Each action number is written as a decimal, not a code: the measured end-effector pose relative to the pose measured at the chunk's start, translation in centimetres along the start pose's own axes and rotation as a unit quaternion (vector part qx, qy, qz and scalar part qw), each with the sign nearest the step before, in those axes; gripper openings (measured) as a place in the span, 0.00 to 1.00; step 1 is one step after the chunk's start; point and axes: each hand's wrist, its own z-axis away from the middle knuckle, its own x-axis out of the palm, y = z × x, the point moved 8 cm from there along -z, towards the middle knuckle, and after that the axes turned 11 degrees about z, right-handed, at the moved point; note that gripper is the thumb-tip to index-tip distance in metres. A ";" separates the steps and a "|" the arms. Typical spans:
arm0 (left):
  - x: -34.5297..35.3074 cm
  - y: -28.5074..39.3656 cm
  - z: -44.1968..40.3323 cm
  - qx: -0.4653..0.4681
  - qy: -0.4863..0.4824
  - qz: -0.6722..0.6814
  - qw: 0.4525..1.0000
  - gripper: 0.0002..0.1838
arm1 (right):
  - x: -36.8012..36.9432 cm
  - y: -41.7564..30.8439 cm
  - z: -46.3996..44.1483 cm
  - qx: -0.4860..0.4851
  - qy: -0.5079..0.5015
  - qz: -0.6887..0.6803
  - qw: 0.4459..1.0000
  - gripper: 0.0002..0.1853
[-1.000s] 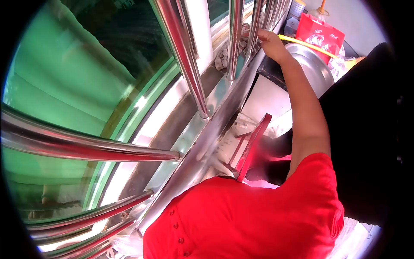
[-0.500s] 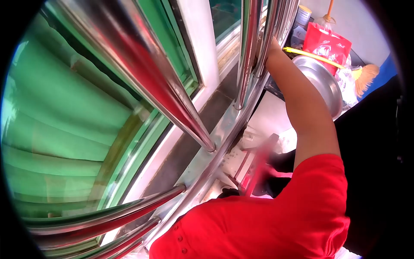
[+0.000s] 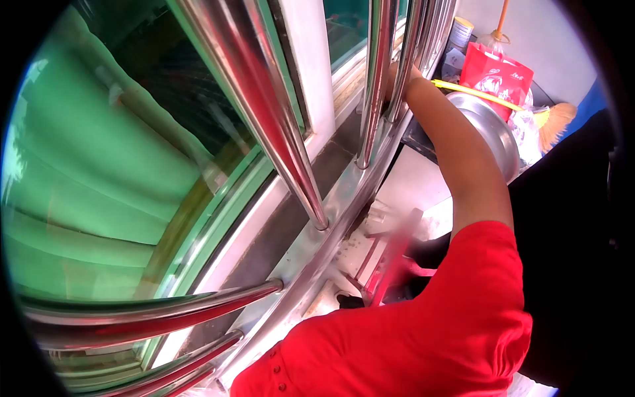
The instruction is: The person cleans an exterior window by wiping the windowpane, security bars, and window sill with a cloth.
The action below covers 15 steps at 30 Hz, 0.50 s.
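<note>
My right hand (image 3: 414, 77) reaches between the upright metal bars (image 3: 378, 79) of a railing at the top centre. The bars cover most of it, and its fingers are hidden, so what it holds cannot be made out. Skin shows on both sides of one bar. Below the hand runs the railing's shiny bottom rail (image 3: 344, 228). Beyond the bars lies a dark ledge (image 3: 264, 241) beside a white window frame (image 3: 305, 73) and green-tinted glass (image 3: 112, 178). My left hand is out of view.
A metal basin (image 3: 499, 135) sits right of my forearm. Behind it are a red bag (image 3: 496, 73), a yellow stick (image 3: 479, 94), a broom head (image 3: 557, 124) and a lidded container (image 3: 461, 32). A blurred red stool (image 3: 395, 255) stands beside the railing. Something black fills the right side.
My right hand has gone from the near side of the bars to between them. Crumpled cloth seen earlier behind the bars no longer shows clearly. The view has shifted.
</note>
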 end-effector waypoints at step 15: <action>-0.5 -0.2 -0.4 0.002 -0.005 0.005 1.000 0.12 | -0.3 0.7 0.3 -0.010 0.042 -0.131 0.990 0.15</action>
